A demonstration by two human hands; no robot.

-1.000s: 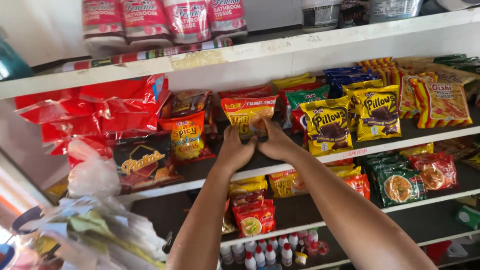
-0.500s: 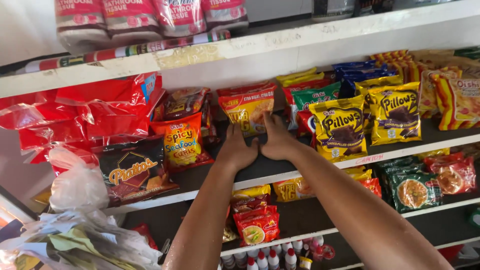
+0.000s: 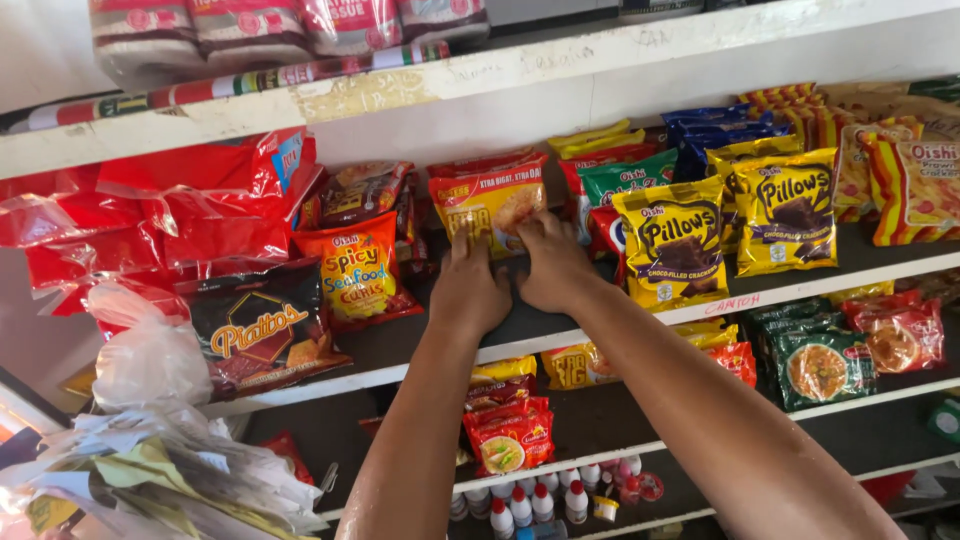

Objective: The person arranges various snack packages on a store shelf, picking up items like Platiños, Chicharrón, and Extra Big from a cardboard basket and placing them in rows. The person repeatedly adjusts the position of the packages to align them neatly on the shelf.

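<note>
— Up on the middle shelf (image 3: 560, 340), from the head camera: left hand (image 3: 470, 290) and right hand (image 3: 552, 265) side by side, nearly touching; both reaching the foot of a yellow-and-red snack bag (image 3: 490, 200).

— Grip?

— Left fingers (image 3: 459, 248) laid against the bag's bottom edge; right fingers (image 3: 530, 232) curled onto its lower right corner; whether pinching or only pressing, cannot tell; palms hidden, backs of hands toward the camera.

— And the bag?

— Upright, leaning back, at the head of a row of like bags; just right of an orange curls bag (image 3: 355, 275); left of a yellow pillow-cracker bag (image 3: 672, 240), green bag (image 3: 625, 180) between and behind.

— Around that?

— Dark chip bag (image 3: 260, 325) and red packs (image 3: 190, 215) further left; white plastic bag (image 3: 150, 355) hanging at the left edge; tissue rolls (image 3: 280, 25) on the top shelf; red noodle packs (image 3: 508, 435) below; small white bottles (image 3: 530, 500) with red caps lower down.
</note>
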